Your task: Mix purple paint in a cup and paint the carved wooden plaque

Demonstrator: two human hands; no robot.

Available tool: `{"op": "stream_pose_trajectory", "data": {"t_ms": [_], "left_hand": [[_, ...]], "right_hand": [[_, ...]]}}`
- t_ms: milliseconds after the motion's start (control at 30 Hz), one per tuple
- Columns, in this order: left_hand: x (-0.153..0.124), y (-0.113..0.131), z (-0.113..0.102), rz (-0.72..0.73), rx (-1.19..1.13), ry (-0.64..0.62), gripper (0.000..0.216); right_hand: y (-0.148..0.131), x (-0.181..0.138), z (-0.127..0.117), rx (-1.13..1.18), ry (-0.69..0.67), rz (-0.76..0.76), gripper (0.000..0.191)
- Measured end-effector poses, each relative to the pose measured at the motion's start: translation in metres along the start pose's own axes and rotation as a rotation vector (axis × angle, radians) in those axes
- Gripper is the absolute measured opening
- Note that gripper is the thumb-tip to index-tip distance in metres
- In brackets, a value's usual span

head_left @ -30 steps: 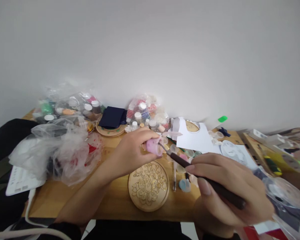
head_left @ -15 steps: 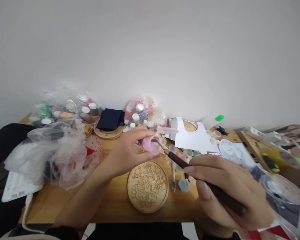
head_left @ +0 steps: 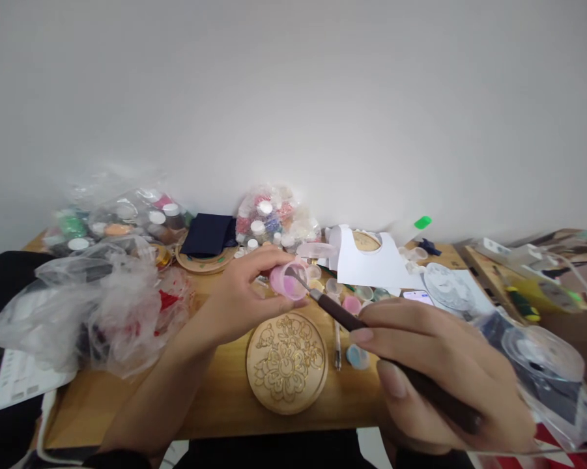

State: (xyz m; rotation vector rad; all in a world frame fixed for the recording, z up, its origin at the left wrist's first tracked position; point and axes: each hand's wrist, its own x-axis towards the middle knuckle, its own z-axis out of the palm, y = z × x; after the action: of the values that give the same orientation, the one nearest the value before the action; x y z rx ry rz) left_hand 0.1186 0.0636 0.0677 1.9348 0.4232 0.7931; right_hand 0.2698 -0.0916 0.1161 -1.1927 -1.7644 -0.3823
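Pink cup tipped sideways, metal tip right at its mouth

Head view: pink cup point(head_left: 284, 281) sits pinched in the left hand point(head_left: 244, 293), fingers clamped round it, just beyond the far edge of the carved wooden disc point(head_left: 286, 362), mouth facing right. Right hand point(head_left: 440, 371), right of the disc and nearer the camera, is closed on a dark-handled tool point(head_left: 342, 319). Its long axis runs up-left, tip inside the cup's rim. Small pots point(head_left: 352, 304) and a pen point(head_left: 337, 339) crowd the disc's right side. Plastic bags point(head_left: 102, 306) lie well left, and table point(head_left: 127, 397) wood shows between bags and disc.
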Motion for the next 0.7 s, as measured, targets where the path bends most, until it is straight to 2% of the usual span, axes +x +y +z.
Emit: {"op": "stream_pose_trajectory", "data": {"t_ms": [133,233,333,467,700], "left_hand": [[0.001,0.0,0.0,-0.038,-0.056,-0.043,0.031],[0.001,0.0,0.001,-0.055,-0.037,-0.057,0.03],[0.001,-0.001,0.003,-0.035,-0.023,-0.018,0.027],[0.002,-0.001,0.003,-0.007,-0.004,0.048,0.026],[0.001,-0.003,0.004,0.045,0.026,0.071,0.025]], "right_hand": [[-0.001,0.0,0.002,0.021,0.022,-0.004,0.014],[-0.002,-0.002,0.002,-0.009,-0.045,0.007,0.013],[-0.003,-0.002,0.001,-0.047,-0.079,0.012,0.013],[-0.004,-0.002,-0.001,-0.057,-0.052,0.016,0.013],[-0.005,-0.001,-0.009,-0.077,-0.146,0.05,0.015]]}}
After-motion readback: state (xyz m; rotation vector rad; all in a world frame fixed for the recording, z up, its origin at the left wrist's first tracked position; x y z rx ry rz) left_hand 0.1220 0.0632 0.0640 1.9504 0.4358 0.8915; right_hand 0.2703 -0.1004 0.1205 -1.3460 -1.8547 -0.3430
